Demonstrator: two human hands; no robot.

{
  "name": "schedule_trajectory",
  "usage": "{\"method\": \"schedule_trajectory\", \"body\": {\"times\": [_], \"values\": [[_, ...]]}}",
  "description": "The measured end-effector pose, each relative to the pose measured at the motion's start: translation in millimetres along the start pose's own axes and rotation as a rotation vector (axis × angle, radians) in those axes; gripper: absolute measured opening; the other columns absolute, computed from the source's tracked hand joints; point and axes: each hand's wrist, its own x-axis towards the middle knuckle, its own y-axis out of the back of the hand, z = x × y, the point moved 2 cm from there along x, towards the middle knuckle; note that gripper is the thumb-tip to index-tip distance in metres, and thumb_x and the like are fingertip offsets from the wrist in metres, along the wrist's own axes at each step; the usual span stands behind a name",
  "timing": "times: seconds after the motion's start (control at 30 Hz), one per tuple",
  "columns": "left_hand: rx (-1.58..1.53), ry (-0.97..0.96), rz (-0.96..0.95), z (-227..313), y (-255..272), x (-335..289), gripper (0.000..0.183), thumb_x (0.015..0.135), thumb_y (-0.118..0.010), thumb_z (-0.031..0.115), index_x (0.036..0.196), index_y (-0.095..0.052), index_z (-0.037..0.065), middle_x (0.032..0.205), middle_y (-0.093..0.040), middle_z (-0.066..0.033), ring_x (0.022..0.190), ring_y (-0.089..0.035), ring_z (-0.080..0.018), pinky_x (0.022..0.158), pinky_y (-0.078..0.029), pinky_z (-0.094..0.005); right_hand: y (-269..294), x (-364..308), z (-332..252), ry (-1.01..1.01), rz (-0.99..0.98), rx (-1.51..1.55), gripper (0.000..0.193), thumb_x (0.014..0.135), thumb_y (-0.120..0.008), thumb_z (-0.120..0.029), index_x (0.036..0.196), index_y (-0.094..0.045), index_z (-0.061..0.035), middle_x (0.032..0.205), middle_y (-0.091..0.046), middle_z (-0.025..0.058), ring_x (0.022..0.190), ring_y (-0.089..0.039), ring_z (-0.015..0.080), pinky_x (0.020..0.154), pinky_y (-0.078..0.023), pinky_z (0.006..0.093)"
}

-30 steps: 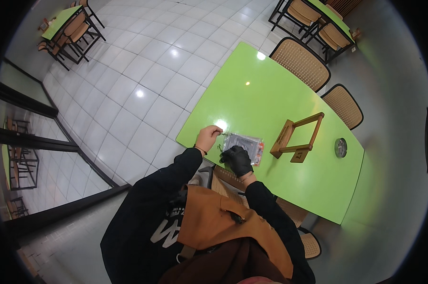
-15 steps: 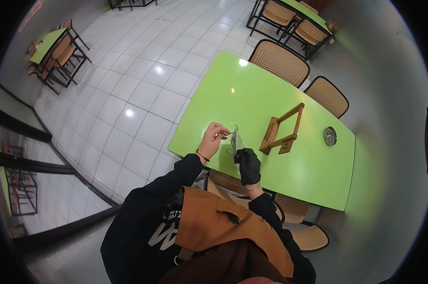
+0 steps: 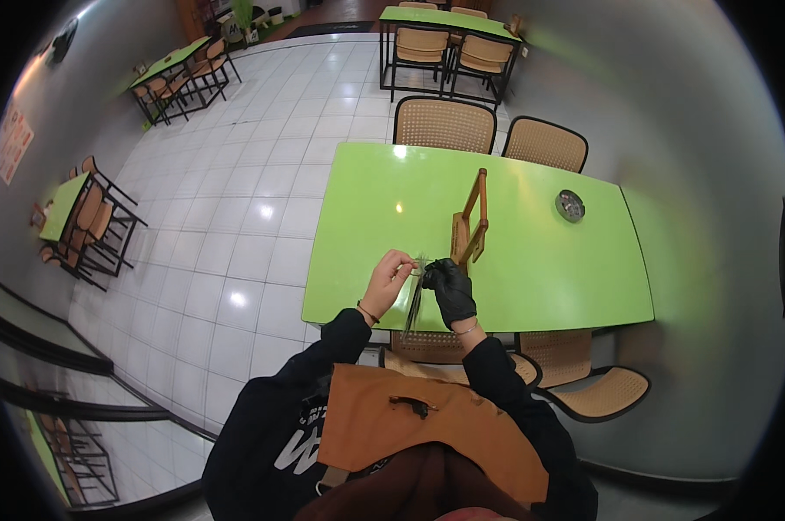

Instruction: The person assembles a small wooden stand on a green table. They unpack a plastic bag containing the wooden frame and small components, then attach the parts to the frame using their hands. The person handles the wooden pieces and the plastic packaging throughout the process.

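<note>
Left hand (image 3: pixel 389 282) and gloved right hand (image 3: pixel 450 293) pinch a thin packet (image 3: pixel 415 305) — green table (image 3: pixel 366 204) beneath, tiled floor (image 3: pixel 223 230) beyond.

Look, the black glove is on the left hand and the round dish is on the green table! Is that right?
No: the head view shows the black glove on the right hand. The round dish is indeed on the green table.

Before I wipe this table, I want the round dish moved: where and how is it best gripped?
I'd take the round dish by opposite sides of its rim, coming down from the person's right: it lies low and flat on the green table, with the wooden stand off to its left.
</note>
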Motion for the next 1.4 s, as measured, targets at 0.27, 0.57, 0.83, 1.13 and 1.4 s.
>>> {"method": "schedule_trajectory", "body": {"times": [0.27,0.57,0.83,1.13,1.4], "values": [[-0.348,0.324,0.330,-25,-28,-6,0.020,0.094,-0.046,0.022,0.092,-0.054,0.005,0.084,-0.054,0.0009,0.077,-0.054,-0.0076,0.065,-0.047,-0.0223,5,1,3,0.096,0.059,-0.120,0.011,0.085,-0.052,-0.003,0.093,-0.059,0.0011,0.079,-0.064,0.0076,0.067,-0.061,0.0130,0.063,-0.049,0.0253],[-0.468,0.217,0.422,-33,-31,68,0.017,0.095,-0.045,0.017,0.091,-0.053,0.002,0.080,-0.054,-0.0025,0.076,-0.056,-0.0112,0.071,-0.055,-0.0314,137,22,17,0.042,0.412,0.144,0.015,0.090,-0.052,-0.014,0.098,-0.058,-0.0022,0.083,-0.060,0.0037,0.066,-0.054,0.0101,0.060,-0.047,0.0249],[-0.196,0.201,0.300,-47,-42,116,0.015,0.093,-0.047,0.012,0.089,-0.056,-0.001,0.080,-0.056,-0.0033,0.074,-0.059,-0.0111,0.069,-0.055,-0.0281,148,110,37,-0.208,0.022,0.048,0.025,0.090,-0.051,-0.016,0.108,-0.059,-0.0013,0.087,-0.062,0.0034,0.073,-0.058,0.0117,0.068,-0.047,0.0243],[-0.188,0.287,0.275,-36,-98,125,0.014,0.091,-0.049,0.006,0.090,-0.058,-0.004,0.085,-0.058,-0.0067,0.077,-0.062,-0.0148,0.068,-0.055,-0.0281,108,120,63,-0.293,-0.031,0.239,0.018,0.084,-0.059,-0.012,0.098,-0.059,-0.0014,0.087,-0.062,0.0034,0.076,-0.058,0.0112,0.069,-0.048,0.0253],[-0.102,0.161,0.272,-10,-106,126,0.012,0.090,-0.048,0.003,0.093,-0.058,-0.004,0.089,-0.058,-0.0064,0.081,-0.060,-0.0132,0.068,-0.055,-0.0274,111,118,61,-0.062,0.028,0.442,0.015,0.084,-0.059,-0.007,0.098,-0.058,-0.0015,0.090,-0.062,0.0050,0.077,-0.059,0.0131,0.070,-0.050,0.0266]]}}
